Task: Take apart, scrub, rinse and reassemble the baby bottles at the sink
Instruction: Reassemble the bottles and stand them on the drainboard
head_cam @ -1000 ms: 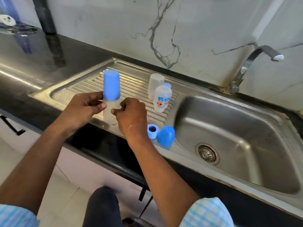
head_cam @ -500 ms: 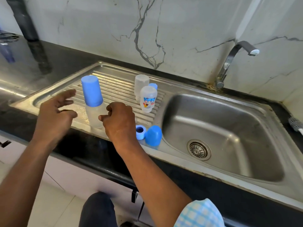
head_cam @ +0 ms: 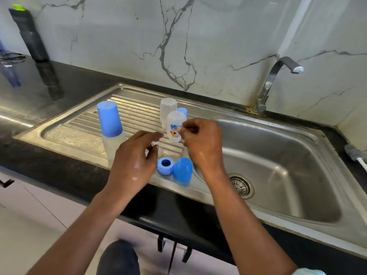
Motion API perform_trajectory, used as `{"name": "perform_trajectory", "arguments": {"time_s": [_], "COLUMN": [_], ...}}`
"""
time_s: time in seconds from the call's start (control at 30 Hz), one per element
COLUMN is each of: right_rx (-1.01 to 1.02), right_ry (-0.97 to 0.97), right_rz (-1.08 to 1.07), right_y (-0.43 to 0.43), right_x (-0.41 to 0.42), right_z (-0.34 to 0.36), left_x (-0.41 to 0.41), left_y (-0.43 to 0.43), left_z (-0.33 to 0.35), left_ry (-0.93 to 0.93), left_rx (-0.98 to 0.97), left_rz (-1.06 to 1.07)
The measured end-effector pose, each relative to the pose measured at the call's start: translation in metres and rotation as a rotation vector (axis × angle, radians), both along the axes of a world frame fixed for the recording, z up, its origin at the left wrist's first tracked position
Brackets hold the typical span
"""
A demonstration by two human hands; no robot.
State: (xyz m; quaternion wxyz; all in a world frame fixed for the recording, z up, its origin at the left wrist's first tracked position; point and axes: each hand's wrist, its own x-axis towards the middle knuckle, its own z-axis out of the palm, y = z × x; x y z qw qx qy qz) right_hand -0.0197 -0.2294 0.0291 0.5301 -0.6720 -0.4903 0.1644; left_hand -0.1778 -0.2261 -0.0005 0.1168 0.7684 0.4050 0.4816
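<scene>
A: Bottles located?
B: Capped bottle (head_cam: 111,133) and printed bottle (head_cam: 173,124) are stood upright on the drainboard (head_cam: 69,135); blue ring (head_cam: 165,166) and blue cap (head_cam: 182,169) are set at its front edge.
A: Hands?
B: Left hand (head_cam: 135,159) is held loose, nothing grasped. Right hand (head_cam: 201,139) is curled beside the printed bottle; a grasp cannot be told.

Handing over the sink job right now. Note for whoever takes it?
Left hand: open, holds nothing, over the drainboard.
Right hand: fingertips at the printed bottle; grip unclear.
Done: capped bottle stands on the drainboard's left.
Left: printed bottle and clear bottle stand upside down, uncapped. Ring and dome cap lie loose at the front edge. Brush lies far right.
</scene>
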Motion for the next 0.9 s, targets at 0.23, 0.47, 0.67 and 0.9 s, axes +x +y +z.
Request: {"name": "perform_trajectory", "arguments": {"time_s": [0.23,0.47,0.67,0.9], "right_rx": [-0.124,-0.215,-0.25,-0.429], "right_ry": [-0.071,-0.147,-0.292,-0.549], "right_rz": [0.041,0.115,0.146,0.401], "right_y": [0.003,0.003,0.004,0.002], "right_x": [0.031,0.026,0.019,-0.007], "right_z": [-0.01,-0.019,-0.019,-0.012], "left_x": [0.017,0.031,0.033,0.019], "left_y": [0.027,0.049,0.051,0.018], "left_z": [-0.003,0.0,0.006,0.029], "left_ry": [0.429,0.725,0.672,0.223], "left_rx": [-0.26,-0.308,-0.275,-0.03], "left_rz": [0.217,0.257,0.244,0.138]}}
